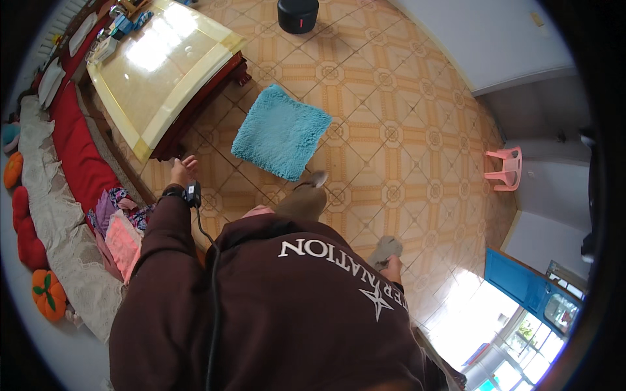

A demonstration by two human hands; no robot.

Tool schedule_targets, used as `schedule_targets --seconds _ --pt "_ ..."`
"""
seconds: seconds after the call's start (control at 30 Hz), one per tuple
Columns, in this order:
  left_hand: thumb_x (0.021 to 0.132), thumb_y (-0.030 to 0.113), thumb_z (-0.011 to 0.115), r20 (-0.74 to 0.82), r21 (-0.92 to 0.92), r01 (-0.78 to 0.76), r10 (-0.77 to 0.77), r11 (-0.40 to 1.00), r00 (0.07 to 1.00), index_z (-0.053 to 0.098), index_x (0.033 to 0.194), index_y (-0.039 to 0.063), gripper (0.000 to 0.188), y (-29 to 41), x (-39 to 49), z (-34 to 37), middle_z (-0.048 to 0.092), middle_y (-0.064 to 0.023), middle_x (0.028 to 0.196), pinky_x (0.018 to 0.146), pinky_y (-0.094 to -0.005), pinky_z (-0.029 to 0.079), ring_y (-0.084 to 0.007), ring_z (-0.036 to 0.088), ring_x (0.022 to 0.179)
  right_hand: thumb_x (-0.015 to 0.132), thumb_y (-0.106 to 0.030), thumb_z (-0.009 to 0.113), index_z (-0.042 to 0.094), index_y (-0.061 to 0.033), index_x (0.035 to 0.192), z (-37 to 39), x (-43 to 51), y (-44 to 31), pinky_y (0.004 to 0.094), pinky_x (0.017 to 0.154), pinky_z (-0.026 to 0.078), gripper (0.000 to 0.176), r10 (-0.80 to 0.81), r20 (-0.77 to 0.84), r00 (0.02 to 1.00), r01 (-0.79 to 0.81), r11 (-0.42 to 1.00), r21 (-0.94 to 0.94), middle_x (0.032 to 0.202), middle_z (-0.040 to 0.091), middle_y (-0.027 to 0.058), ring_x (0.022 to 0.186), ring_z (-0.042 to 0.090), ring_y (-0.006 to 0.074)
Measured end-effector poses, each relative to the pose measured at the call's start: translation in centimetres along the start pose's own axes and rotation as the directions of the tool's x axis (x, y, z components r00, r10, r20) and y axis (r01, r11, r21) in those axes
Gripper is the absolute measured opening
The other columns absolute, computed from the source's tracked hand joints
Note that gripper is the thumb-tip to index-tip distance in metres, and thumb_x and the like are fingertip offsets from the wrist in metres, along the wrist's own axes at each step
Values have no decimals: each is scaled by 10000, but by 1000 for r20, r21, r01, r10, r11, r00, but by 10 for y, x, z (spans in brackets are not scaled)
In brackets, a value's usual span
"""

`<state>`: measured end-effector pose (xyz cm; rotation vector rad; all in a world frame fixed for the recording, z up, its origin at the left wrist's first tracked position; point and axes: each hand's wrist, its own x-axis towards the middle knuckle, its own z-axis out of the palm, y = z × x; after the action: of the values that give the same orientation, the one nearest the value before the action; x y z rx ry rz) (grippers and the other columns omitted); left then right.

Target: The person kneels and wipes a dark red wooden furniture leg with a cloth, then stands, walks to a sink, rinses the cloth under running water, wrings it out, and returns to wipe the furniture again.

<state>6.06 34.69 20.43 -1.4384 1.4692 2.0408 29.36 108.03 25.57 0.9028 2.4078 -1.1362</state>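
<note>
My left hand (185,170) is at the near corner of the low table (146,93), palm partly up with nothing in it and its fingers apart. A dark band with a small black cabled device (193,193) is on that wrist. Low at my right side, my right hand (392,269) holds a piece of grey cloth (385,250), partly hidden by my brown hoodie (303,313). On the tiled floor ahead lies a turquoise shaggy mat (281,131), slightly rumpled. One foot (318,179) of mine shows just short of the mat's near corner.
A long seat with a red cushion (80,141), lace cover (49,195) and piled clothes (122,234) runs along the left. A black round stool (298,17) stands ahead. Right are a pink plastic chair (508,168) and a blue door (518,278).
</note>
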Motion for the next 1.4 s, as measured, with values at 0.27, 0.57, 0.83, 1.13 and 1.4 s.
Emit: schedule_targets --seconds 0.27,0.57,0.83,1.13,1.4 --pt "952 456 199 -16 -184 7 -10 983 1000 615 1111 158 536 10 65 138 621 -5 991 784 -378 412 -193 530 854 662 -6 567 551 -35 861 -80 146 -44 354 706 481 202 61 146 987 -52 996 -69 840 597 90 792 589 217" --pt "954 398 331 -14 -555 65 -87 829 996 492 1228 141 408 130 69 408 572 -36 1170 857 -418 410 -249 547 983 719 -52 511 566 -9 1010 -230 313 -151 378 815 479 299 54 155 986 -127 851 510 1013 620 110 926 592 227" --pt "912 594 249 21 -619 -113 160 777 987 388 1320 119 642 202 92 529 469 -68 1326 987 -434 340 -258 427 1207 669 -94 607 539 -7 1017 -274 538 -113 410 764 467 365 117 184 976 -171 933 318 937 599 105 853 572 239" --pt "912 465 251 -489 -812 -332 -248 480 837 536 1137 262 416 83 8 568 575 41 1117 742 -404 448 -175 553 884 677 -91 550 545 -29 872 -371 837 -209 427 810 439 205 -92 377 921 18 981 195 888 589 93 845 550 250" --pt "909 296 323 -573 -771 -356 -332 528 750 540 1135 288 313 107 -5 645 556 85 1024 723 -380 432 -146 511 887 778 -117 541 508 -39 1163 -357 1069 -482 499 977 371 394 144 509 849 -522 376 765 1164 556 97 1070 511 311"
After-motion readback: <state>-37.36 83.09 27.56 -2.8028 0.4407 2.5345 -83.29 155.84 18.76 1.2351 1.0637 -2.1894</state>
